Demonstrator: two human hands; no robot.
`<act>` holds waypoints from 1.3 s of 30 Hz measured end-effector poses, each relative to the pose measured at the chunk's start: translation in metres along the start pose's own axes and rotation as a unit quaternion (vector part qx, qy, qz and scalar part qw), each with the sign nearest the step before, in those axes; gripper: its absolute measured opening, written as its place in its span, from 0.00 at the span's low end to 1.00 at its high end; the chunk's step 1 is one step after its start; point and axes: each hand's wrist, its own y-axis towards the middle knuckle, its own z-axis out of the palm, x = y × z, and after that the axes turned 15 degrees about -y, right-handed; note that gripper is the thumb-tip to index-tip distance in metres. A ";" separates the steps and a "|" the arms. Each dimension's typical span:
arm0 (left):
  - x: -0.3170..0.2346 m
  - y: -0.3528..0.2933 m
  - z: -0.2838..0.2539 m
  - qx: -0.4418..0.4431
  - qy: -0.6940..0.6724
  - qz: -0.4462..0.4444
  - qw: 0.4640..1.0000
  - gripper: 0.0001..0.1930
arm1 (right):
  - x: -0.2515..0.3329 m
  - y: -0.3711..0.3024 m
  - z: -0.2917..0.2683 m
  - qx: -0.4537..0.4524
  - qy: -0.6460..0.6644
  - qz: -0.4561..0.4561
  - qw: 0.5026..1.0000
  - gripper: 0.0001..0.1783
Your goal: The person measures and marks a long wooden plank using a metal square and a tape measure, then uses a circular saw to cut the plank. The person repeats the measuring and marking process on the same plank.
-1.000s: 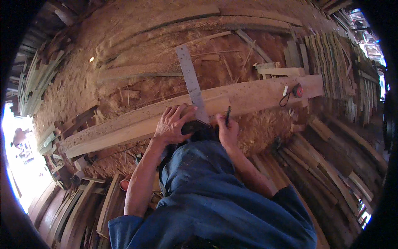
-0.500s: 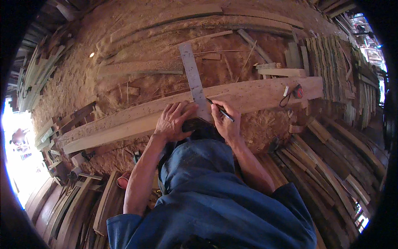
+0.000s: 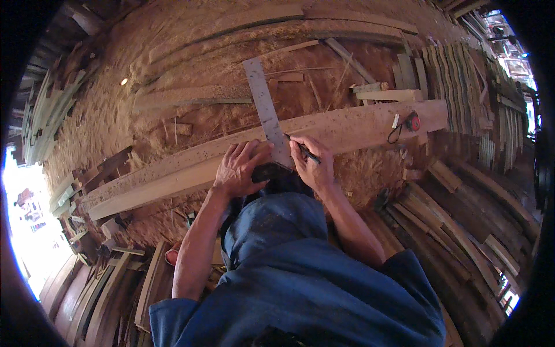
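A long wooden beam (image 3: 358, 125) lies crosswise in front of me, and a flat metal carpenter's square (image 3: 262, 95) is laid across it, its blade reaching past the far edge. My left hand (image 3: 238, 168) is closed on the near end of the square, fingers over the beam's top and the thumb at its near side. A dark pencil or pen (image 3: 310, 155) is pinched in my right hand (image 3: 315, 165), its tip against the blade's right edge. My hand hides part of the pencil's shaft.
On the beam's right part lies a red and black tape measure (image 3: 412, 121) with a dark strap loop. Stacked planks (image 3: 451, 231) fill the lower right, and more boards (image 3: 107, 295) lie at lower left. Sawdust covers the ground (image 3: 191, 69) beyond, with loose boards on it.
The whole view has shifted slightly. My right hand has moved a little left with the pencil, staying beside the blade. The left hand keeps its hold on the square.
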 end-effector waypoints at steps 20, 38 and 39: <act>-0.009 0.003 0.000 0.013 -0.004 -0.036 0.999 0.51 | -0.041 -0.066 0.034 0.201 0.167 0.256 0.931 0.16; -0.025 0.036 0.014 0.043 0.022 -0.046 0.998 0.52 | -0.058 -0.057 0.021 0.084 0.222 0.302 0.923 0.16; -0.025 0.036 0.014 0.048 0.024 -0.053 0.997 0.52 | -0.057 -0.056 0.019 0.091 0.224 0.307 0.920 0.16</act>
